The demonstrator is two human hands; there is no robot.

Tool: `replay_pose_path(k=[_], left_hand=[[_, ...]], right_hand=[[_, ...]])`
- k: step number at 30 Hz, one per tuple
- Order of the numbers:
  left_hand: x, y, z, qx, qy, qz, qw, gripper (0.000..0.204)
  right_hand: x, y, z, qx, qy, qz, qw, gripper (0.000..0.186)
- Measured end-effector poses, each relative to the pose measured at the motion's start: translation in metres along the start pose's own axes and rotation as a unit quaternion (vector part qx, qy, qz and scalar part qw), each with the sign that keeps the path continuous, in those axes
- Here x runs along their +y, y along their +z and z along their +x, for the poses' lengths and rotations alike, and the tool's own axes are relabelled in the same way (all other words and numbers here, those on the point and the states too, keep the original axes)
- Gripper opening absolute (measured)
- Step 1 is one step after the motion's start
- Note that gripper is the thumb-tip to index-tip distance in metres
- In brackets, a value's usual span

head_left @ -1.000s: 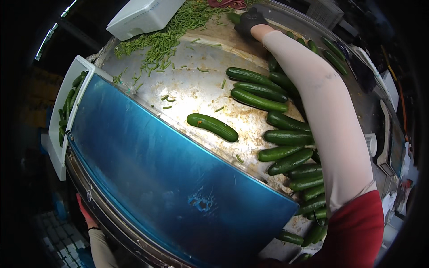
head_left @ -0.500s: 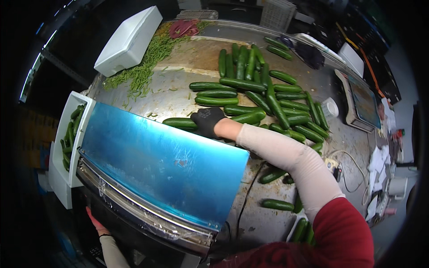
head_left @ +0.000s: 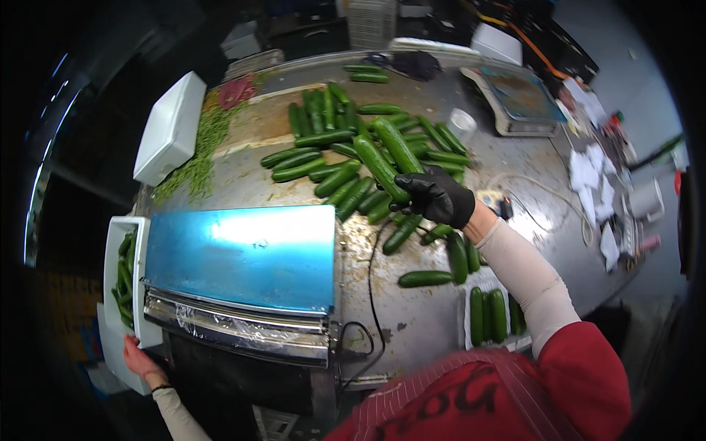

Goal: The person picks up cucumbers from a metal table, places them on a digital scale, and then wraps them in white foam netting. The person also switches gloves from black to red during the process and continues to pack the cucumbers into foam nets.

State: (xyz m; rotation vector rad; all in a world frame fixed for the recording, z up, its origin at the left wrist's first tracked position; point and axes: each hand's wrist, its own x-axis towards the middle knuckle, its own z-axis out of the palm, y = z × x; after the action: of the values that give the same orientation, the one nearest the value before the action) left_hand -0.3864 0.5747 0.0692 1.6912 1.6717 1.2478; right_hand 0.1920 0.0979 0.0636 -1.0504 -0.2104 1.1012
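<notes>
My right hand (head_left: 437,196), in a black glove, is closed around two green cucumbers (head_left: 379,169), raised over the cucumber pile. They stick out side by side, up and to the left from the fingers. Below and beyond lie many loose cucumbers (head_left: 294,170) on the metal table. My bare left hand (head_left: 143,361) is low at the left, by the near end of a white foam box (head_left: 151,334) with green vegetables inside. Its fingers seem loosely apart, with nothing seen in them; whether they touch the box is unclear.
A wrapping machine with a shiny blue plate (head_left: 243,257) stands in front of me. Near my right sleeve is a white tray (head_left: 468,320) of cucumbers. A scale (head_left: 518,95), a white cup (head_left: 462,123), a cable (head_left: 373,294) and a tilted foam box (head_left: 170,128) over green scraps also occupy the table.
My right hand has moved from a cucumber behind the blue plate to the right, and now holds two cucumbers up. My left hand has come up beside the foam box. The view has shifted right.
</notes>
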Motion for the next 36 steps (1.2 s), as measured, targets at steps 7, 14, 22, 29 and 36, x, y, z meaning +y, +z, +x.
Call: replay_pose_path(k=[7, 14, 22, 29, 36], left_hand=[[0.336, 0.145, -0.263, -0.373, 0.618, -0.119, 0.682, 0.043], [0.368, 0.161, -0.409, -0.427, 0.838, -0.148, 0.304, 0.046], [0.367, 0.132, -0.460, -0.515, 0.797, 0.033, 0.312, 0.065], [0.360, 0.154, -0.522, -0.650, 0.054, -0.097, 0.752, 0.058], [0.366, 0.165, -0.712, -0.576, -0.245, -0.457, 0.631, 0.069]], right_hand=[[0.027, 0.036, -0.124, 0.055, -0.103, 0.100, 0.988, 0.032], [0.039, 0.036, -0.220, 0.012, -0.120, -0.113, 0.986, 0.031], [0.070, -0.003, -0.281, -0.036, -0.085, -0.048, 0.995, 0.042], [0.012, -0.096, -0.319, -0.009, -0.045, -0.023, 0.999, 0.053], [-0.002, -0.168, -0.312, 0.033, -0.341, -0.554, 0.759, 0.060]])
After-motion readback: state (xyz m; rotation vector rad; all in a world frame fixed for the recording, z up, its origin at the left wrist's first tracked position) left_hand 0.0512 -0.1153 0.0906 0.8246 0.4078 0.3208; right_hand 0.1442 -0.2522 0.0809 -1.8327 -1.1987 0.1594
